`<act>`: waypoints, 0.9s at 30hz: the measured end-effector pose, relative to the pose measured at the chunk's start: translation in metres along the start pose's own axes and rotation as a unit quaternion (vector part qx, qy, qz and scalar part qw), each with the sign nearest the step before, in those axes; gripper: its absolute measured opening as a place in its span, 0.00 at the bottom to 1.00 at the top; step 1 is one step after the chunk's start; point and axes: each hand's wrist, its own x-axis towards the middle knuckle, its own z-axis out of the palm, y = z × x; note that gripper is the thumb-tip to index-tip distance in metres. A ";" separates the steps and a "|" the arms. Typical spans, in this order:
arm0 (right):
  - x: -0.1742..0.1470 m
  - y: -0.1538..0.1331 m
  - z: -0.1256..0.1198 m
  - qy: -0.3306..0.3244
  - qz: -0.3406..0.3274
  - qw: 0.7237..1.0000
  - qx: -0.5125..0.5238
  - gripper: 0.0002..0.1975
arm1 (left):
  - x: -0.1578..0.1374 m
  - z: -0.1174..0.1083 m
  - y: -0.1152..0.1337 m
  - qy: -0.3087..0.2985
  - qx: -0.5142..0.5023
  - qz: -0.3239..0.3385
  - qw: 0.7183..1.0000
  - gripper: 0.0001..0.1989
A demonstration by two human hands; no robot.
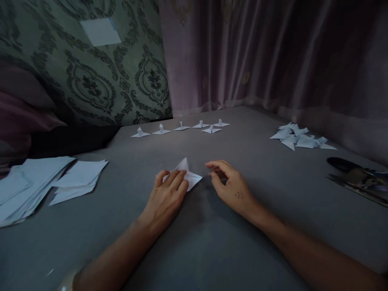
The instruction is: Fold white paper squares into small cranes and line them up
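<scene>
A piece of folded white paper with pointed corners lies on the grey surface in front of me. My left hand holds it down, its fingers bent together over the paper's left part and hiding much of it. One point sticks out beyond the fingers and another reaches to the right. Just right of that tip, my right hand hovers with thumb and fingers curved and apart. Nothing shows between them.
Several folded paper pieces stand in a row at the back. More folded pieces are heaped at the right. Scissors lie at the right edge, and stacks of white paper sheets at the left. A curtain hangs behind.
</scene>
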 end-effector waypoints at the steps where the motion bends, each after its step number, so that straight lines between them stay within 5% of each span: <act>1: -0.002 -0.001 0.000 -0.016 -0.041 0.999 -0.028 0.15 | 0.000 0.001 0.000 -0.014 0.000 -0.001 1.000 0.12; 5: -0.010 -0.006 0.000 -0.129 -0.143 0.973 -0.123 0.19 | 0.000 0.001 0.001 -0.055 -0.030 0.018 0.998 0.10; 10: -0.013 -0.007 0.000 -0.188 -0.130 0.944 -0.239 0.16 | -0.001 0.005 -0.001 -0.075 -0.042 0.040 0.996 0.11; 22: -0.019 -0.011 -0.004 -0.171 -0.102 0.936 -0.291 0.14 | 0.002 -0.007 0.007 -0.158 -0.036 0.027 0.986 0.12; 27: -0.017 -0.007 -0.002 -0.162 -0.084 0.944 -0.277 0.11 | 0.006 -0.005 0.009 -0.134 -0.082 -0.004 0.988 0.10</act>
